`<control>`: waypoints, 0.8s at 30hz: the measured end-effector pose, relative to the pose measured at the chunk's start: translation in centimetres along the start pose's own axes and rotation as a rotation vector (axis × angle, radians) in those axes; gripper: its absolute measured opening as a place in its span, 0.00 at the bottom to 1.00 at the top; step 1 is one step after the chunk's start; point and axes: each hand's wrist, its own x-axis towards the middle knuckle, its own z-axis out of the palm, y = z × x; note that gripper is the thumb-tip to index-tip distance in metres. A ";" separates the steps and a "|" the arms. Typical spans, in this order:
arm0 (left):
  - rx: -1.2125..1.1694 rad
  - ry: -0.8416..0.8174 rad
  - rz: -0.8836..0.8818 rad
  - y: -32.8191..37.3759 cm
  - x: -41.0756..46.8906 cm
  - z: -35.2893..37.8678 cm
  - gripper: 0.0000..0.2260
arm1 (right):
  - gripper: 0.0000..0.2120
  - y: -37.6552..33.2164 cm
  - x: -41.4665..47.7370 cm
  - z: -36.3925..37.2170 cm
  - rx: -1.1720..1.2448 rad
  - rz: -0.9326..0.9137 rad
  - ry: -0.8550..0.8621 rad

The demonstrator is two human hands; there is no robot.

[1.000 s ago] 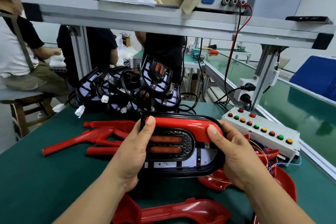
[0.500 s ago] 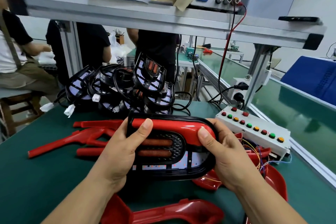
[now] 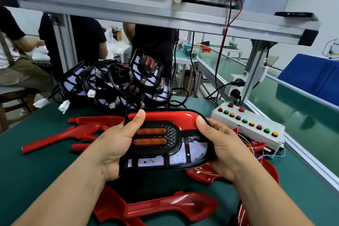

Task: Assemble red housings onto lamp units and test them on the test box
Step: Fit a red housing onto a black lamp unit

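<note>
A green table (image 3: 36,170) fills the lower view, with a metal shelf (image 3: 165,14) across the top at 12 o'clock. A pile of black lamps (image 3: 117,82) sits on the table at 11 o'clock from the centre. Loose red housings (image 3: 73,134) lie at 9 o'clock, and another red housing (image 3: 165,207) lies at 6 o'clock. The white test box (image 3: 247,124), studded with coloured buttons, rests at 3 o'clock.

At the centre, above the table, is the lamp unit (image 3: 170,145), held level with a red housing cap (image 3: 165,117) along its top edge. The left hand (image 3: 113,145) grips its 9 o'clock end, thumb pressed on the cap. The right hand (image 3: 225,145) grips the 3 o'clock end, thumb on the cap's curve. Red dots show on the lamp's pale lower panel.
</note>
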 end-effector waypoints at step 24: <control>0.046 -0.014 0.195 -0.6 -0.2 -0.1 0.23 | 0.14 0.4 -0.1 0.0 0.037 -0.051 -0.040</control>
